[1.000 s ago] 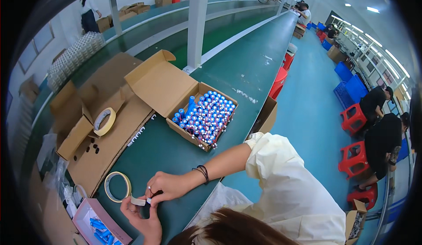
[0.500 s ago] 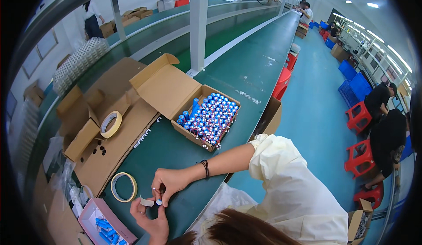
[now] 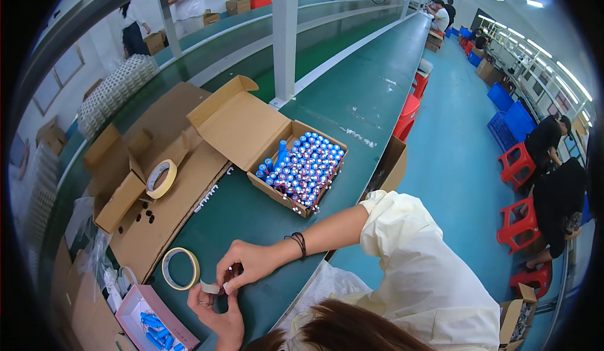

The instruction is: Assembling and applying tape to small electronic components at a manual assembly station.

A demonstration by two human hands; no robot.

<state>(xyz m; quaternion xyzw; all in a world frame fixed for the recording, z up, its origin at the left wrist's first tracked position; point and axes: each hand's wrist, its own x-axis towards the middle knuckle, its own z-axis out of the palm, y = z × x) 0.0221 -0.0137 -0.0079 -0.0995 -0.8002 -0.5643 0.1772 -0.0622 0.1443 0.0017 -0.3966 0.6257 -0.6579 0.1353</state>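
Note:
My left hand point(image 3: 219, 318) is closed in a pinch, with a short strip of pale tape point(image 3: 209, 288) at its fingertips. My right hand point(image 3: 250, 267) meets it from above, thumb and fingers closed around a small blue battery cell that is now almost wholly hidden by the fingers. Just left of the hands, a roll of cream tape point(image 3: 180, 268) lies flat on the green bench. Beyond them stands an open cardboard box point(image 3: 272, 195) packed with blue battery cells point(image 3: 306, 168) bearing red wires. Near my left hand, a pink box point(image 3: 171, 316) holds several loose blue cells point(image 3: 155, 329).
Another tape roll point(image 3: 161, 179) rests against a small open carton point(image 3: 119, 201) on flattened cardboard point(image 3: 160, 225), near several black discs point(image 3: 146, 214). A white post point(image 3: 284, 36) rises behind the cell box. Red stools point(image 3: 517, 164) and seated people are at the right.
My right thumb and fingers have closed in over the cell, covering its blue end. The tape strip stays at my left fingertips. The view has shifted slightly.

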